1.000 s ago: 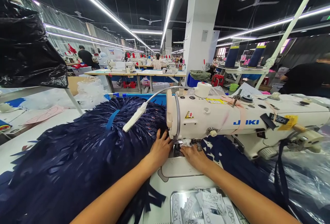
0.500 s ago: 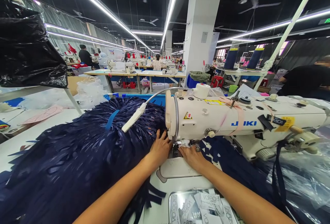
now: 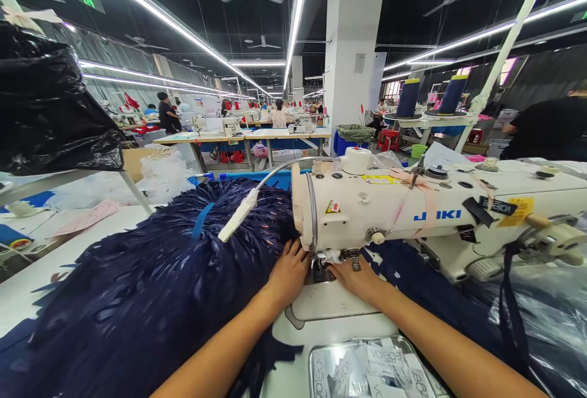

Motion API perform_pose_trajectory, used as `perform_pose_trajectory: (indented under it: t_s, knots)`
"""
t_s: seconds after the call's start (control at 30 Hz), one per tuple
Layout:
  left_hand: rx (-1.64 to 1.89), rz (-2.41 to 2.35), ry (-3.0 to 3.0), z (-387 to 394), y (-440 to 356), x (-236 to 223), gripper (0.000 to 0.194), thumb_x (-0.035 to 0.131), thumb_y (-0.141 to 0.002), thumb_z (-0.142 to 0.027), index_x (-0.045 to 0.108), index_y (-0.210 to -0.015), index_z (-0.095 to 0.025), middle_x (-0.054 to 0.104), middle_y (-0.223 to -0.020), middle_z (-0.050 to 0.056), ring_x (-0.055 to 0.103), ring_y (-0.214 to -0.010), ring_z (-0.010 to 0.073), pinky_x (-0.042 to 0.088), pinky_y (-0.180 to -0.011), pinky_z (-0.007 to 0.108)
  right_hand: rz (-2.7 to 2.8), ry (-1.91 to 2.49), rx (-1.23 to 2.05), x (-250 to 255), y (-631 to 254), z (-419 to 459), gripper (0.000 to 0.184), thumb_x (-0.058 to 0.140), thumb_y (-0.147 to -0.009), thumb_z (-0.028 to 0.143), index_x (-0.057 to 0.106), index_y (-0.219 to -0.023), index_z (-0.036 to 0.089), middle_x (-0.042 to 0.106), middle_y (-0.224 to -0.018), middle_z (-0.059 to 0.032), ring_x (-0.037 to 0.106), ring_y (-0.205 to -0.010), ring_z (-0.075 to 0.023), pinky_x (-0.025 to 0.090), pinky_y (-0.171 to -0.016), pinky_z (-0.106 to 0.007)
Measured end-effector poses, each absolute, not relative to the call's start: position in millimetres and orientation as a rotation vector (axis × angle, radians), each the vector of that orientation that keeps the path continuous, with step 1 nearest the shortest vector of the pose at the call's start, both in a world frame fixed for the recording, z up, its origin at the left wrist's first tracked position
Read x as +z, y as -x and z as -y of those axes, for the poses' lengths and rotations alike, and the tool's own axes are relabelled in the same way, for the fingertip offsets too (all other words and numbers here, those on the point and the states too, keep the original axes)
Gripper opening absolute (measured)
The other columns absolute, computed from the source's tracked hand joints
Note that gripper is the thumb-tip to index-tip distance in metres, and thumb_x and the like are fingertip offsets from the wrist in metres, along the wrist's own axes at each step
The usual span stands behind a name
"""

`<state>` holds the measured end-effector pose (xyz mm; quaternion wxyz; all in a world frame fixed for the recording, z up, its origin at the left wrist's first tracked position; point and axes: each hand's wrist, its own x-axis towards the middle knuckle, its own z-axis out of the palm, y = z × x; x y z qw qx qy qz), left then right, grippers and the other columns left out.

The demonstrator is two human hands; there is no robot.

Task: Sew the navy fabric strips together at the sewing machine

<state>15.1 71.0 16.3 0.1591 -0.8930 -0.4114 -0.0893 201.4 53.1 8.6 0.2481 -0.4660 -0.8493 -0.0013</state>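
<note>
A white sewing machine point(image 3: 348, 208) stands before me, its presser foot point(image 3: 321, 269) low over the metal bed. Just left of the foot, my left hand point(image 3: 290, 272) lies with fingers stretched forward, against the edge of a big heap of navy fringed fabric point(image 3: 183, 288). On the foot's other side rests my right hand point(image 3: 358, 279), thumb pointing at the needle area; its other fingers are partly hidden behind the machine head. More navy fabric point(image 3: 408, 279) spreads right of that hand, under the machine arm. Whatever lies right under the foot is too dark to make out.
A metal tray point(image 3: 314, 373) of printed labels sits close to my right forearm. A bendable lamp point(image 3: 238, 214) arches over the heap. A black plastic bag point(image 3: 50, 98) hangs at left; thread cones point(image 3: 408, 98) stand behind. A person in black point(image 3: 550, 129) is at far right.
The camera view has shifted slightly. Both hands stay beside the presser foot; the left fingers lie closer together, and the right hand sits a little further right of the foot.
</note>
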Motion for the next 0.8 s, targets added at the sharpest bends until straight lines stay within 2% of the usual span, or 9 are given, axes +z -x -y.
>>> perform_pose_trajectory:
  t_s: [0.13,0.23,0.37,0.5,0.63,0.7,0.8]
  knots:
    - [-0.281,1.085,2.515,-52.3,-3.4,11.3,0.027,0.051,-0.079,-0.006,0.06,-0.104,-0.01,0.058,-0.115,0.013,0.046,-0.115,0.0257,0.038,-0.099,0.039,2.42,1.208,-0.224,4.4,-204.8,-50.5,0.024,0.043,-0.083,0.014,0.065,-0.092,0.017,0.067,-0.091,-0.0121,0.061,-0.087,-0.0266,0.047,-0.08,-0.041]
    - [-0.356,0.939,2.496,-26.4,11.8,8.5,0.022,0.051,-0.081,-0.013,0.061,-0.101,-0.012,0.059,-0.115,0.012,0.049,-0.113,0.0249,0.041,-0.097,0.039,2.436,1.118,-0.244,4.6,-207.7,-40.8,0.019,0.046,-0.079,0.012,0.064,-0.083,0.018,0.066,-0.088,-0.011,0.061,-0.087,-0.0267,0.046,-0.08,-0.041]
    - [-0.64,0.806,2.425,5.9,35.6,15.9,0.022,0.043,-0.085,-0.012,0.062,-0.095,-0.015,0.062,-0.109,0.009,0.052,-0.109,0.0213,0.044,-0.093,0.037,2.443,1.063,-0.271,6.8,-210.1,-17.6,0.019,0.046,-0.078,0.009,0.062,-0.08,0.018,0.065,-0.09,-0.0108,0.06,-0.086,-0.0269,0.042,-0.084,-0.045]
    - [-0.854,0.889,2.293,19.7,67.9,41.0,0.029,0.036,-0.084,-0.007,0.062,-0.093,-0.015,0.064,-0.103,0.009,0.055,-0.102,0.0196,0.047,-0.086,0.035,2.505,1.065,-0.16,15.7,-204.3,4.6,0.019,0.044,-0.08,0.008,0.061,-0.08,0.018,0.063,-0.088,-0.0084,0.059,-0.082,-0.0237,0.043,-0.081,-0.041]
    - [-0.762,1.064,2.258,21.6,99.1,67.3,0.03,0.035,-0.085,-0.008,0.063,-0.095,-0.016,0.065,-0.097,0.008,0.058,-0.092,0.0191,0.049,-0.081,0.035,2.551,1.056,0.097,28.0,-185.6,16.3,0.019,0.046,-0.079,0.008,0.06,-0.082,0.02,0.063,-0.088,-0.0057,0.059,-0.08,-0.0202,0.047,-0.071,-0.031]
    - [-0.652,1.077,2.27,21.7,105.8,74.3,0.031,0.034,-0.086,-0.008,0.062,-0.097,-0.016,0.064,-0.098,0.008,0.058,-0.09,0.0193,0.048,-0.08,0.035,2.551,1.049,0.211,31.3,-172.5,17.3,0.021,0.048,-0.078,0.008,0.061,-0.087,0.021,0.064,-0.09,-0.0051,0.06,-0.081,-0.0201,0.047,-0.071,-0.029]
    - [-0.39,1.041,2.269,21.7,101.5,74.6,0.035,0.035,-0.084,-0.005,0.057,-0.108,-0.017,0.057,-0.114,0.01,0.053,-0.102,0.0225,0.044,-0.085,0.039,2.548,1.062,0.317,31.8,-150.8,15.7,0.028,0.049,-0.078,0.011,0.059,-0.103,0.02,0.065,-0.097,-0.0071,0.061,-0.087,-0.0221,0.047,-0.076,-0.031]
